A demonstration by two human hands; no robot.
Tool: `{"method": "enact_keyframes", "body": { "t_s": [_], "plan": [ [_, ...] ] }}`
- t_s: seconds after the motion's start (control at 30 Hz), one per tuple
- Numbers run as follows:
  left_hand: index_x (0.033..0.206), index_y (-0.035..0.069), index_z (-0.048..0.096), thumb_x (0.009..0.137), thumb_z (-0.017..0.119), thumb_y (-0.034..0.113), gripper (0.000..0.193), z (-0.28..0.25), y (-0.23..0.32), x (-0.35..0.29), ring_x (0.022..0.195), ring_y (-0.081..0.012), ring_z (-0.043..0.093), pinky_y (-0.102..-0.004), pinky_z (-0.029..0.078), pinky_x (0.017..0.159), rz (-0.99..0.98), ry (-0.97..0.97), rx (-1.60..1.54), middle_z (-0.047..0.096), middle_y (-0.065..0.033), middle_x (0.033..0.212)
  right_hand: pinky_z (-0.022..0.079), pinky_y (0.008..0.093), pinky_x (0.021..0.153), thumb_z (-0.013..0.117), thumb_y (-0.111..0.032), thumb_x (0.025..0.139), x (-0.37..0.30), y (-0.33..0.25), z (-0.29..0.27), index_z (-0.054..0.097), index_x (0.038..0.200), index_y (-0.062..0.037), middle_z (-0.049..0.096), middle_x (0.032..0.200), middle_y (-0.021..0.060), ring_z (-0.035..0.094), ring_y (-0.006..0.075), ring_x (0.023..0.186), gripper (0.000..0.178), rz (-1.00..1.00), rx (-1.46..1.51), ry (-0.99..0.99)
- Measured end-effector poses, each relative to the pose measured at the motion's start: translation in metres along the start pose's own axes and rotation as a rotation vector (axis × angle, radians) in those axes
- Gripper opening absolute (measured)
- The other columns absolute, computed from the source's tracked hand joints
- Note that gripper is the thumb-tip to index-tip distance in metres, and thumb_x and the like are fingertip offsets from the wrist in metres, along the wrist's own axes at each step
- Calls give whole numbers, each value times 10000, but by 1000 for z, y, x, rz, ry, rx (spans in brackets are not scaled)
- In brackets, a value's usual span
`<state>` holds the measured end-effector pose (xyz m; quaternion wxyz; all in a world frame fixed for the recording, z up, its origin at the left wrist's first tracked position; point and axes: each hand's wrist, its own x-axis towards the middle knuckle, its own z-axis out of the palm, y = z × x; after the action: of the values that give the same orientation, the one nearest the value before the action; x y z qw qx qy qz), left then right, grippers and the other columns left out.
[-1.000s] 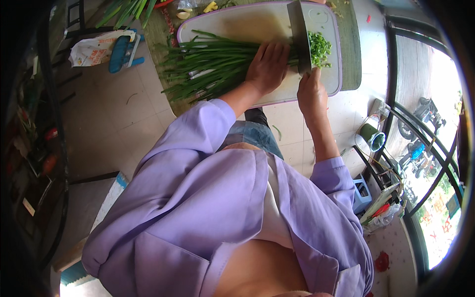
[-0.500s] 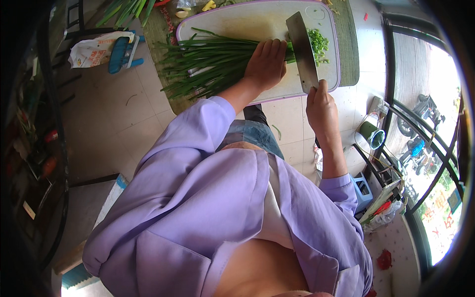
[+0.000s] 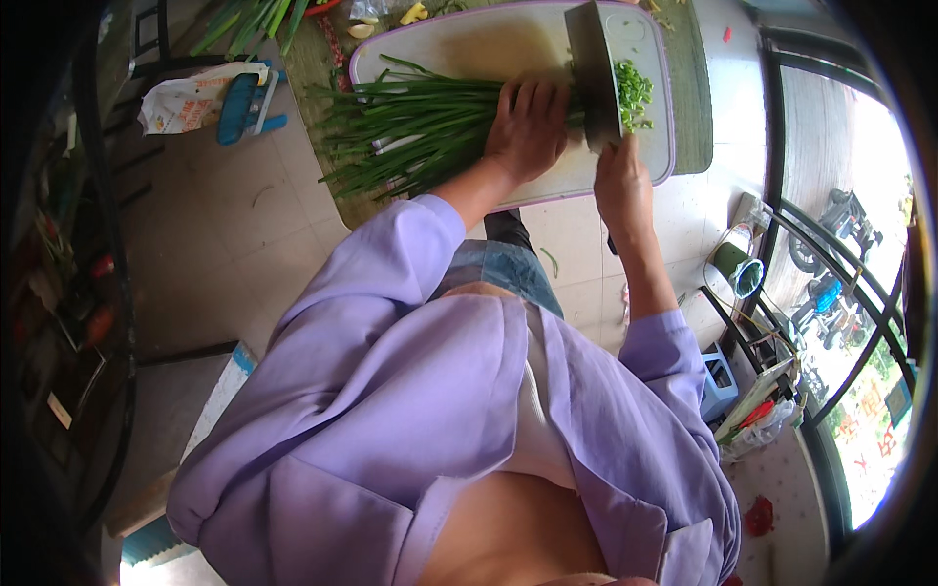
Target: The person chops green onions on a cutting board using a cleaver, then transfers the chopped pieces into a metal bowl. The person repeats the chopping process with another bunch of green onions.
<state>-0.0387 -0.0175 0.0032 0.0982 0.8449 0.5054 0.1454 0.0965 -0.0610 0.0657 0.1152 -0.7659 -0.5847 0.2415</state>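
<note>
A thick bunch of long green chives (image 3: 420, 122) lies across a pale cutting board (image 3: 542, 186) with a purple rim. My left hand (image 3: 529, 125) is closed over the bunch near its right end, pressing it to the board. In my right hand (image 3: 622, 181) is the handle of a broad cleaver (image 3: 593, 73), its blade standing right beside my left fingers at the cut end of the chives. Chopped green bits (image 3: 634, 93) lie on the board just right of the blade. The blade hides the exact place of the cut.
The board rests on a green-covered table (image 3: 692, 107). More long green stalks (image 3: 256, 24) lie at the far left, near a garlic-like pale piece (image 3: 362, 30) and yellow bits (image 3: 414, 13). A blue stool-like thing (image 3: 237, 109) with a plastic bag stands left; a green bin (image 3: 735, 269) stands right.
My right hand and the cleaver have moved up and away from me on the board, the blade now more upright. My left hand has hardly moved on the chives.
</note>
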Motion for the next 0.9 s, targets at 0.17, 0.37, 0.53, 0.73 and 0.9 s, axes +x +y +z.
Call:
{"method": "enact_keyframes", "body": {
  "t_s": [0.17, 0.37, 0.53, 0.73, 0.9],
  "plan": [
    [1232, 0, 398, 752, 541, 243, 556, 2, -4, -1, 1090, -303, 417, -418, 306, 969, -11, 1, -59, 446, -151, 1139, 419, 536, 533, 431, -150, 904, -20, -8, -28, 360, 905, -10, 559, 641, 282, 548, 470, 618, 157, -31, -19, -40],
    [1229, -11, 396, 761, 520, 239, 545, 2, -3, 1, 1116, -307, 403, -419, 296, 985, -4, 4, -87, 442, -160, 1155, 432, 533, 527, 432, -146, 903, -34, -8, -33, 362, 885, -1, 553, 620, 286, 547, 473, 598, 162, -11, -44, -90],
    [1236, 2, 401, 774, 513, 259, 540, 1, -3, 1, 1162, -308, 380, -420, 279, 1002, -8, -50, -60, 434, -162, 1201, 438, 542, 540, 433, -137, 895, -30, -8, -34, 363, 890, 0, 561, 639, 291, 553, 477, 612, 153, -46, -102, -130],
    [1258, 5, 402, 774, 525, 254, 558, -1, -1, 2, 1181, -298, 374, -416, 272, 1004, -6, -117, -14, 433, -155, 1230, 441, 549, 551, 415, -137, 887, -14, -2, 4, 361, 919, -19, 572, 642, 279, 561, 472, 613, 133, -23, -81, -80],
    [1281, -2, 391, 762, 557, 250, 600, 3, 5, -6, 1178, -273, 389, -488, 232, 1008, -11, -29, 143, 443, -137, 1240, 452, 534, 531, 424, -162, 885, -6, -6, 16, 361, 924, -36, 580, 617, 251, 568, 455, 583, 146, -29, -125, -12]
  ]
}}
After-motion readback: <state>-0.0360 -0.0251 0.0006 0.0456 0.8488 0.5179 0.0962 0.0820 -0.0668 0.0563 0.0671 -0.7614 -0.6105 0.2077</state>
